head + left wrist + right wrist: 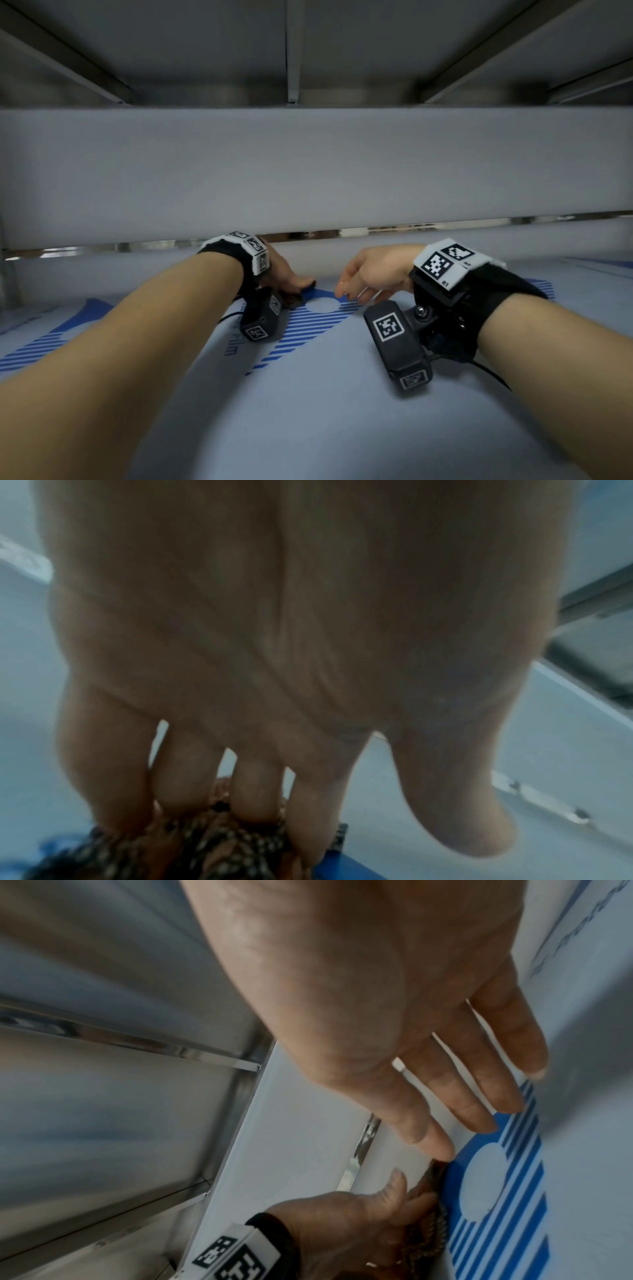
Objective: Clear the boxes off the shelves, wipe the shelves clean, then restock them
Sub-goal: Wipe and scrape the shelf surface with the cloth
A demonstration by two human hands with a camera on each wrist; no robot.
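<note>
A large, flat white cardboard box (pixel 342 394) printed with blue stripes and a pale circle was seen lying on the shelf, its far edge close under the grey metal shelf beam (pixel 308 171) above. At that far edge the left hand (pixel 284 274) was pressed down with straight fingers on a dark, speckled cloth (pixel 192 845) bunched against the box top. The right hand (pixel 370 274) was held spread and relaxed just beside it, its fingertips (pixel 479 1118) at or just above the blue print; contact could not be told. Nothing was gripped by it. The box was judged stiff, smooth and somewhat slippery, probably heavy for its breadth, and best taken by its two opposite side edges. The cloth was judged soft and light.
</note>
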